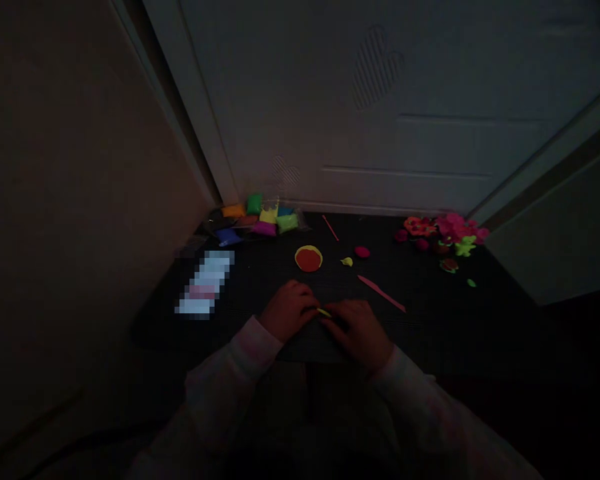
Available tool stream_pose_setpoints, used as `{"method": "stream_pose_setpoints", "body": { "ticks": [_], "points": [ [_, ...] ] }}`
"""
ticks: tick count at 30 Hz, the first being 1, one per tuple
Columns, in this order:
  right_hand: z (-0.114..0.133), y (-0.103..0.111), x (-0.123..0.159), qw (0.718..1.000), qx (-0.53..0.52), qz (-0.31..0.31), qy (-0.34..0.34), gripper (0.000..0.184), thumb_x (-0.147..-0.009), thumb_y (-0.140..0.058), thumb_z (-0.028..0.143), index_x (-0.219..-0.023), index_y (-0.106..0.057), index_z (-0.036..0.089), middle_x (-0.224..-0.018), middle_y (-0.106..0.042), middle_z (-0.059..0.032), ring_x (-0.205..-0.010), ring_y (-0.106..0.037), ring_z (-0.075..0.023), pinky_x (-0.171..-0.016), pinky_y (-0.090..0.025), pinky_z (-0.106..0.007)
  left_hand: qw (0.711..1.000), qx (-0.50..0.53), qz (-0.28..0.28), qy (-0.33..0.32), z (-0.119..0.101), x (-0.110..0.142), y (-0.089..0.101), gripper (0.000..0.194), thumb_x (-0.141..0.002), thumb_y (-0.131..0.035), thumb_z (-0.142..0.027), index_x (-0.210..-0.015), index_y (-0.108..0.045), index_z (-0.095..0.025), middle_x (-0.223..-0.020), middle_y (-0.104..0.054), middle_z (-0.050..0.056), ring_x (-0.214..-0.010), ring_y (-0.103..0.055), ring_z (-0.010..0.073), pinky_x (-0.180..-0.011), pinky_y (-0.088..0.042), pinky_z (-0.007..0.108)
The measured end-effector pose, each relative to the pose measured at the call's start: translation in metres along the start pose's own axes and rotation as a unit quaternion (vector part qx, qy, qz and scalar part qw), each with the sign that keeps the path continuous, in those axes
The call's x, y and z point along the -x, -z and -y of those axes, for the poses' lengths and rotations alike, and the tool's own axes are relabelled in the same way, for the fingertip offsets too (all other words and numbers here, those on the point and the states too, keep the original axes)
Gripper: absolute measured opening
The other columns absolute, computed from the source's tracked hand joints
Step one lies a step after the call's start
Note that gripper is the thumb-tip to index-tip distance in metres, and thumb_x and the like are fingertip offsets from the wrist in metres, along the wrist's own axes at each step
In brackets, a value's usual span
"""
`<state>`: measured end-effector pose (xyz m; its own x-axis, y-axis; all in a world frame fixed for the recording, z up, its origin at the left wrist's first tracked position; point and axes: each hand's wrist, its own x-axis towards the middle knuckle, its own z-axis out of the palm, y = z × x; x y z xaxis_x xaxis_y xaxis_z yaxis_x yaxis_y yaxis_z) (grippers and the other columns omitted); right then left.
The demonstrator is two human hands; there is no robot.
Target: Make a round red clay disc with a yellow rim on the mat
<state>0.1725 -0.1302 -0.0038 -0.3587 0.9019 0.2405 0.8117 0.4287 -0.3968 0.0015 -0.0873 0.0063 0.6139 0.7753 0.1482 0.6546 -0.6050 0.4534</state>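
It is dark, so small parts are hard to see. The left hand [290, 310] and the right hand [363, 330] are close together by the near edge of the black table [430, 313]. A thin yellow bit [324, 312] is between them, and each hand seems to pinch one end of it with its fingers nearly closed. Past the hands lies a red round [309, 260] with a yellow rim. To the right of it are a small yellow lump [347, 262] and a pink ball [363, 252], near each other but apart. A flat pink tool [381, 293] lies at a slant beyond the right hand, and a thin pink stick [331, 227] lies farther back. At the back left is a heap of bright packs [265, 228], blue, green, orange, yellow and purple. A blurry white patch [205, 283] is on the left side. At the back right are pink flowers [457, 227], with a small green shape [465, 246] just in front. A white door [305, 100] stands behind the table.
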Motion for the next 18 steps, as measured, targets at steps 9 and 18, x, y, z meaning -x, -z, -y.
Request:
{"method": "stream_pose_setpoints", "body": {
  "ticks": [9,18],
  "points": [
    [-0.006,0.005,-0.004,0.988,0.101,0.057,0.097,0.048,-0.084,-0.036,0.040,-0.127,-0.036,0.021,-0.135,-0.033,-0.0113,-0.122,-0.030,-0.0248,-0.096,-0.024,-0.048,0.971,0.123,-0.190,0.071,0.013,0.002,-0.003,0.022,-0.072,-0.048,-0.009,-0.084,-0.064,-0.017,-0.083,-0.061,0.005,-0.083,-0.053,0.0162,-0.079,-0.043,0.032],
    [0.010,0.001,0.006,0.983,0.160,0.038,0.084,0.051,-0.081,-0.038,0.048,-0.125,-0.040,0.022,-0.136,-0.031,-0.0106,-0.124,-0.027,-0.0269,-0.097,-0.020,-0.050,0.892,0.196,-0.352,0.207,0.020,0.005,0.005,0.018,-0.073,-0.046,-0.016,-0.079,-0.063,-0.020,-0.081,-0.060,0.002,-0.077,-0.053,0.0150,-0.072,-0.042,0.029]
  ]
}}
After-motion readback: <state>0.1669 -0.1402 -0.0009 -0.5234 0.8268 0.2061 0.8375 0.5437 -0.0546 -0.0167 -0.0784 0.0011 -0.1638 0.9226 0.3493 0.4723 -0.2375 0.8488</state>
